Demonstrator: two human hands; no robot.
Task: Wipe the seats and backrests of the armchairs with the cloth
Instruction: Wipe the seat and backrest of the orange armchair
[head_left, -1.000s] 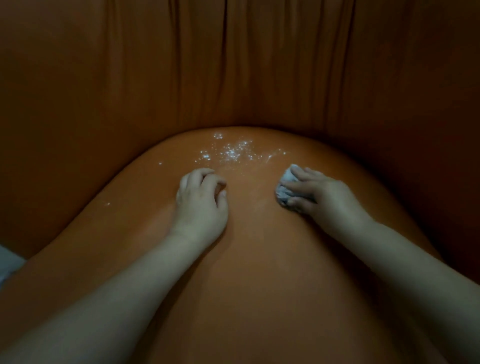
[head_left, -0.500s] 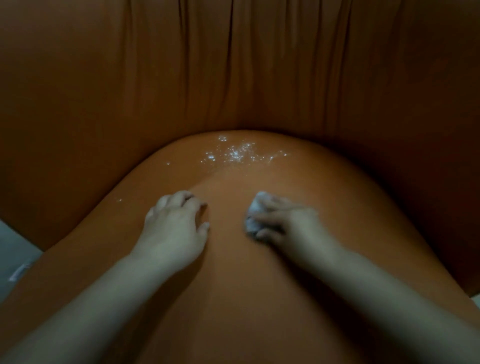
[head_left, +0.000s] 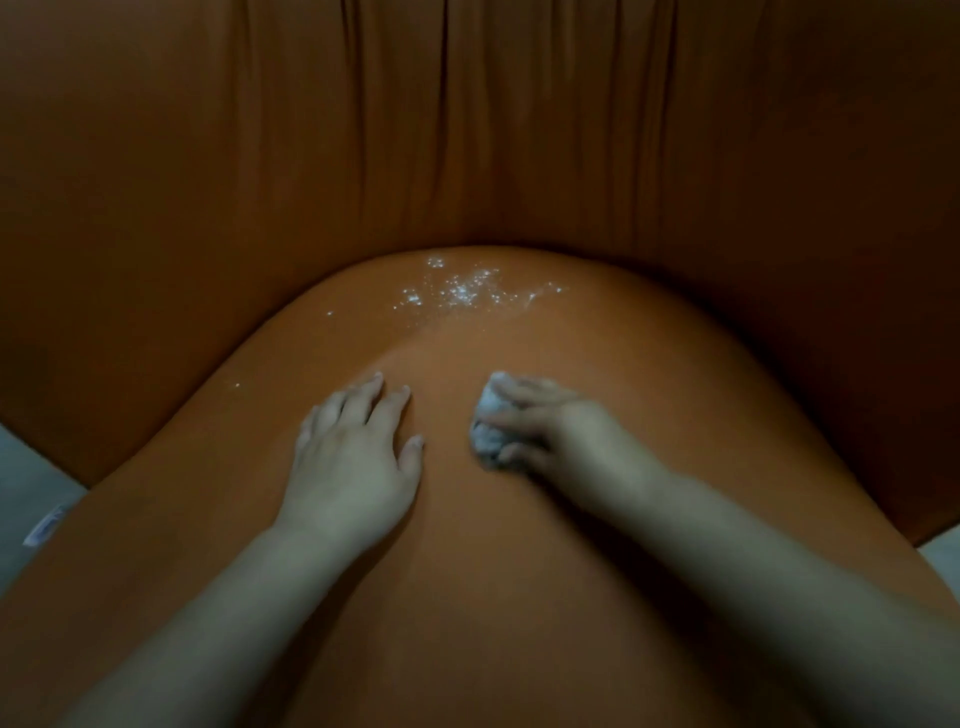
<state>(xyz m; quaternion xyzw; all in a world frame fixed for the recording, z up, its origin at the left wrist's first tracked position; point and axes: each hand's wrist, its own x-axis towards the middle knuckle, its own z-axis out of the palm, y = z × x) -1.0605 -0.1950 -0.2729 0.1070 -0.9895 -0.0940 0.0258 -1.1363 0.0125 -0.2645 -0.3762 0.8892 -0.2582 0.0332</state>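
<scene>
Filling the whole upper half of the view, the orange fabric backrest (head_left: 467, 130) of the armchair curves round from nine o'clock through twelve to three o'clock, its cover gathered into dark vertical folds near twelve. Below it, the rounded orange seat cushion (head_left: 519, 597) of the same smooth fabric bulges from the centre down to six o'clock. A pale grey floor (head_left: 26, 493) shows in a small wedge at eight o'clock, and another sliver sits at four o'clock.

Two bare forearms reach up from the bottom corners onto the cushion. The left hand (head_left: 353, 457), just at seven o'clock of centre, lies palm down on the seat with its fingers straight and slightly spread, holding nothing. The right hand (head_left: 561, 436), just at five o'clock of centre and near the left one, has its fingers curled over a small crumpled white cloth (head_left: 488, 431), pinching it and pressing it against the seat.

A scatter of white powdery specks (head_left: 467, 293) lies on the cushion toward twelve o'clock, near the backrest and apart from both hands; one stray speck sits toward ten o'clock.
</scene>
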